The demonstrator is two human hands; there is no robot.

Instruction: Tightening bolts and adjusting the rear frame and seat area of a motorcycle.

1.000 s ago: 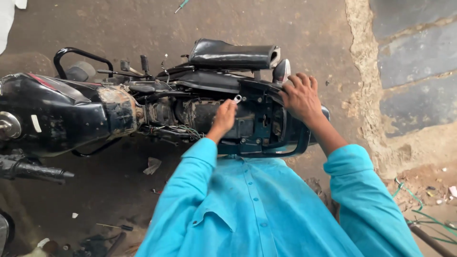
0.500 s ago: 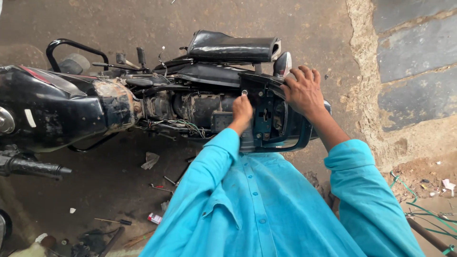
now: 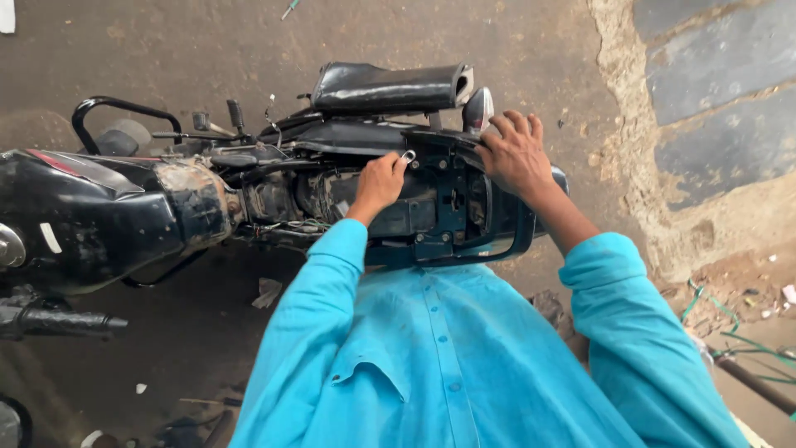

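Shifted up a touch since half a second ago, the left hand now sits higher on the open frame, and the view has swung a little right. Far left, the black fuel tank fills the edge, with a handlebar grip below it. Moving right, the exposed frame of the motorcycle, seat removed. Left hand is clamped on a small silver wrench, pressed against the frame's far rail. Beyond it, the detached black seat rests on the floor. Further right, the right hand has fingers spread, gripping the tail section beside the indicator lamp.
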